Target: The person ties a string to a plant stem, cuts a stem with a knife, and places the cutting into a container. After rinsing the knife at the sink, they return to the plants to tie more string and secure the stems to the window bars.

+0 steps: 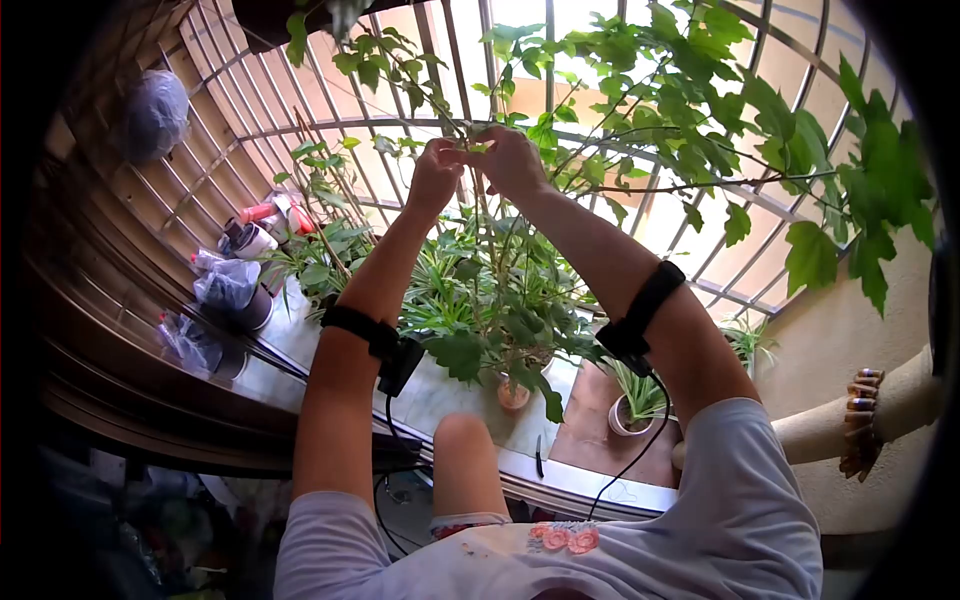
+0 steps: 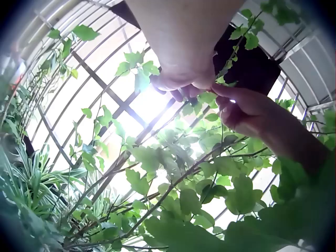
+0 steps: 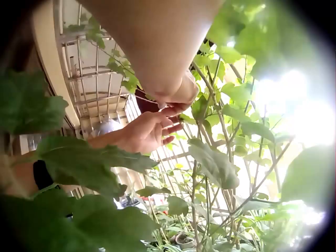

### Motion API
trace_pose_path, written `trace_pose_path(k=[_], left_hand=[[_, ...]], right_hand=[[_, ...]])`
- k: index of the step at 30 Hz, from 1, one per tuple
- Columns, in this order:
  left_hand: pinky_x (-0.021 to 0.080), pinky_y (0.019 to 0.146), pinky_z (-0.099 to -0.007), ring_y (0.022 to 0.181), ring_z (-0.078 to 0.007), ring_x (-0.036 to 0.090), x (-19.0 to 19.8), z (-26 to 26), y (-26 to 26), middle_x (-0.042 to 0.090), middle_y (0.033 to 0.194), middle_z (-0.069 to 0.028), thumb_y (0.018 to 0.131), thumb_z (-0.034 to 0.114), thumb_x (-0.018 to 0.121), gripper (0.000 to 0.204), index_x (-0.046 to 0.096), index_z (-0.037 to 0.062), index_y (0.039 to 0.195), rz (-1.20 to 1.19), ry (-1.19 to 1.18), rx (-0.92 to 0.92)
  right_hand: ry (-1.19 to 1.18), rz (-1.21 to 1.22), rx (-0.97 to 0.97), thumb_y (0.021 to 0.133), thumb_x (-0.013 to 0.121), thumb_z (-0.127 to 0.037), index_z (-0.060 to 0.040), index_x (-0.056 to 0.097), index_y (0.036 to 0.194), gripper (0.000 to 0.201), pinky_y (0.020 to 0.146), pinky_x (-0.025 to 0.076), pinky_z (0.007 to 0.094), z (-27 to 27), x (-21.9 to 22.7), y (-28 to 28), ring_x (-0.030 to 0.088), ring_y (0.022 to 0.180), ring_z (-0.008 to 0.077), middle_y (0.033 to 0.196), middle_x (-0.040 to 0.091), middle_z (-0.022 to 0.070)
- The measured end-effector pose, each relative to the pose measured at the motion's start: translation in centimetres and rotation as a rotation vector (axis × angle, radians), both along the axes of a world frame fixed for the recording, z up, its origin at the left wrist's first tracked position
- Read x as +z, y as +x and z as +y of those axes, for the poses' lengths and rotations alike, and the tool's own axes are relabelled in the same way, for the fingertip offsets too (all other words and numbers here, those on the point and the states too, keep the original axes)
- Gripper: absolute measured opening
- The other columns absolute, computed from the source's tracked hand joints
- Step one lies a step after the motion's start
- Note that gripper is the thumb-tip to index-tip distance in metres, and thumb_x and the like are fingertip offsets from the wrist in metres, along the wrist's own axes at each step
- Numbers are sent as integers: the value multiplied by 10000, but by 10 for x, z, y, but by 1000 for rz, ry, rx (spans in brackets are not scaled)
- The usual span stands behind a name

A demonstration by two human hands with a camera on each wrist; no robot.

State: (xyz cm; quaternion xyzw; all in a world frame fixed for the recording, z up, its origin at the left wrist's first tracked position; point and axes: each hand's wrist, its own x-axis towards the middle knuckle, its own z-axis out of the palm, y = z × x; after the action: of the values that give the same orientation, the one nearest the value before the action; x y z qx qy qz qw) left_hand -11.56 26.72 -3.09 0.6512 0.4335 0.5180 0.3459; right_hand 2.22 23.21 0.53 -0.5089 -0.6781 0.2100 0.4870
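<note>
Your left grip (image 1: 435, 180) and right grip (image 1: 514, 165) meet, closure and hold unclear; tugging could snap the branch (image 2: 191, 169) below.

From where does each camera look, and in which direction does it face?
Head: on the head, facing forward and down at the left hand and right hand; arms, shirt, knee show.
Left wrist: on the left forearm, facing the hands; both and the forearm show.
Right wrist: on the right forearm, likewise.
Wrist views share green leaves and metal bars.
</note>
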Motion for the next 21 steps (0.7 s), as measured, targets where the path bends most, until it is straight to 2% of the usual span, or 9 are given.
trace_pose_path(k=[4, 7, 8, 11, 12, 13, 17, 19, 21], left_hand=[[415, 845, -297, 934, -195, 568, 0, -1, -1, 616, 953, -131, 714, -38, 492, 377, 432, -26, 1086, -5, 21, -36], [415, 842, -297, 937, -195, 569, 3, -4, 0, 615, 964, -139, 715, -32, 477, 373, 425, -18, 1084, 34, 32, -53], [417, 839, -296, 936, -195, 569, 5, -6, 1, 615, 966, -140, 716, -30, 474, 369, 426, -17, 1082, 69, 26, -43], [434, 806, -291, 907, -204, 580, 6, -9, 6, 615, 969, -141, 707, -33, 462, 363, 431, -21, 1069, 128, 34, -45], [438, 803, -292, 906, -203, 581, 3, -6, 7, 616, 967, -144, 706, -35, 463, 368, 432, -24, 1072, 124, 52, -47], [441, 800, -292, 905, -202, 582, 5, -8, 9, 617, 964, -147, 704, -37, 465, 372, 433, -26, 1075, 121, 72, -50], [439, 832, -288, 923, -206, 580, 10, -21, 15, 612, 984, -162, 699, -42, 478, 445, 412, -50, 1139, 107, 14, -27], [429, 844, -276, 927, -190, 578, 5, -16, 14, 614, 989, -141, 700, -47, 479, 433, 422, -47, 1129, 99, -4, -58], [426, 846, -274, 929, -179, 575, 4, -22, 17, 617, 971, -125, 701, -51, 482, 425, 429, -41, 1123, 61, -20, -38]], right_hand=[[125, -34, -17, 698, 691, -277, -48, 671, 874, 290, 530, 484, 286, 8, -2, -2, 598, 504, 157, 752, 640, 104], [71, -25, -60, 709, 665, -282, -73, 688, 814, 235, 586, 477, 291, 10, -4, 3, 591, 486, 147, 671, 640, 76], [116, -84, -67, 730, 646, -278, -66, 684, 828, 237, 560, 478, 281, 9, -4, 5, 586, 466, 145, 603, 619, 74], [-3, -123, -43, 737, 648, -262, -48, 681, 825, 234, 515, 478, 274, -14, 7, 13, 585, 456, 139, 581, 606, 74], [-22, -35, 15, 738, 657, -260, -27, 676, 821, 247, 471, 475, 264, -21, 6, 18, 580, 448, 131, 556, 591, 59], [-200, 52, 96, 753, 649, -231, -18, 673, 830, 228, 448, 472, 264, -40, 16, 22, 576, 462, 125, 593, 594, 52], [-300, 346, 360, 791, 618, -181, 3, 648, 837, 192, 430, 424, 218, -145, 32, 56, 514, 490, 90, 636, 567, 49], [-238, 371, 324, 803, 622, -169, -19, 662, 831, 158, 403, 387, 207, -203, 10, 94, 497, 455, 60, 643, 610, 46], [-415, 495, 188, 792, 627, -113, -2, 624, 760, 116, 407, 377, 190, -277, -15, 138, 499, 468, 47, 584, 565, 17]])
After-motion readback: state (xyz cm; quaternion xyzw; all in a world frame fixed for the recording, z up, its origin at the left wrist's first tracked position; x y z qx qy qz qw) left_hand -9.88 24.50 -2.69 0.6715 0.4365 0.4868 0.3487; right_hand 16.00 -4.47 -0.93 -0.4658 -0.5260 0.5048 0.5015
